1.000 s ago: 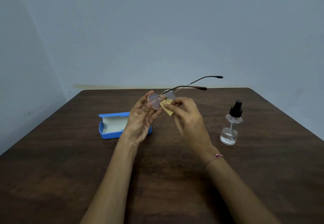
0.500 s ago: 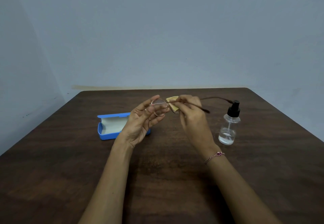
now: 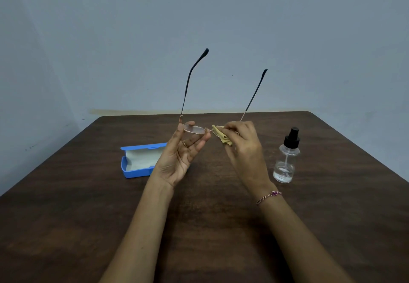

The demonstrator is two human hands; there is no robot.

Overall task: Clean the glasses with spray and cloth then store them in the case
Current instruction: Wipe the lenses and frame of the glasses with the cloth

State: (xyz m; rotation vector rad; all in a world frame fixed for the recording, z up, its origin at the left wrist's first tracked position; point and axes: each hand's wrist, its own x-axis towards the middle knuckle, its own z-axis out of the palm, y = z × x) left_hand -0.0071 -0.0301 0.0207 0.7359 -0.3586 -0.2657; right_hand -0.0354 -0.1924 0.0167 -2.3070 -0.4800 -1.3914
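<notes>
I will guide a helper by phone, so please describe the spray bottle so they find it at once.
On the dark wooden table, look right of the right hand, which holds a yellow cloth. The spray bottle stands upright there. Unlike the blue glasses case on the left, it is clear, with a black pump top.

One lens of the glasses is covered by the yellow cloth and the right hand, whose fingertips are concealed. The right end of the blue case is hidden behind the left hand. Both forearms are cut off at the lower edge.
</notes>
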